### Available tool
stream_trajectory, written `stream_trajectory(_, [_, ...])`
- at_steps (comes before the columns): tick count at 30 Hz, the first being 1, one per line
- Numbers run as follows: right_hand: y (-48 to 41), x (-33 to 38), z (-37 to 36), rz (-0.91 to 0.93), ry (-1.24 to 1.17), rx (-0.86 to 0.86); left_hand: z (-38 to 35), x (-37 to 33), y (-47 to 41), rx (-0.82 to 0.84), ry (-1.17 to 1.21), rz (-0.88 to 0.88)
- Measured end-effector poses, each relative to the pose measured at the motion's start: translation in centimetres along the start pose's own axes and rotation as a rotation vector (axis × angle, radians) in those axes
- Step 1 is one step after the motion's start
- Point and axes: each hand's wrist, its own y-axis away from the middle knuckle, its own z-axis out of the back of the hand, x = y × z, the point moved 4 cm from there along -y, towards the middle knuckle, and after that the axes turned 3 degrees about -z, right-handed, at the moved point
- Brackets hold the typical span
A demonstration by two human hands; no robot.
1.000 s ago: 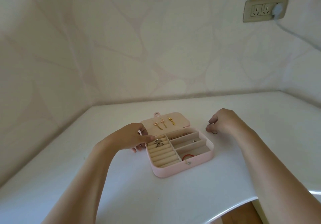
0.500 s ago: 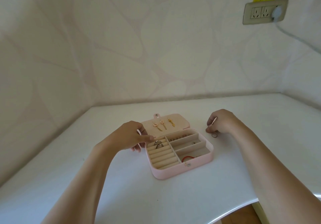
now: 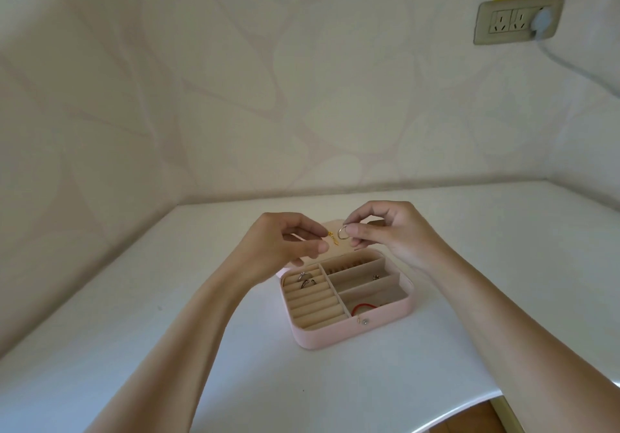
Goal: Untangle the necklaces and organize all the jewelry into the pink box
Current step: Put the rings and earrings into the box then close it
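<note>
While right hand (image 3: 396, 236) pinches ring (image 3: 343, 232), left hand (image 3: 285, 248) half-curled, empty; pink box (image 3: 335, 335) on white corner table (image 3: 134, 298).

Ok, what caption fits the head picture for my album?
Right hand pinches a ring over the open pink box, left hand alongside.

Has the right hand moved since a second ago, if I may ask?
Yes: the right hand has lifted from the table and come left, over the pink box lid, pinching a ring.

Box (image 3: 352, 336) on the table (image 3: 134, 298), two rings (image 3: 307, 283) in its left compartment.
</note>
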Motion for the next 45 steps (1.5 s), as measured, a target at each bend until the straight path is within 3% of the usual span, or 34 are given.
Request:
stream_trajectory(15, [0.5, 0.1, -1.1, -0.044, -0.223, 0.164, -1.3, -1.7, 0.6, -0.057, 0.109, -0.084])
stream_trajectory(21, [0.6, 0.0, -1.2, -0.041, -0.077, 0.190, 0.2, -1.6, 0.8, 0.078, 0.115, -0.012])
stream_trajectory(25, [0.0, -1.5, -0.4, 0.036, 0.456, -0.052, 1.2, -0.9, 1.2, 0.261, -0.220, 0.097])
stream_trajectory(28, [-0.1, -2.2, -0.7, 0.050, 0.705, -0.036, 1.0, -0.2, 1.1, 0.263, -0.417, 0.136])
stream_trajectory(36, [-0.2, -2.2, -0.9, 0.069, 0.800, 0.005, -0.5, 0.4, 0.8, 0.300, -0.541, 0.148])
stream_trajectory(45, [-0.4, -2.4, -0.7, 0.054, 0.754, -0.001, -0.9, 0.8, 0.7, 0.310, -0.509, 0.201])
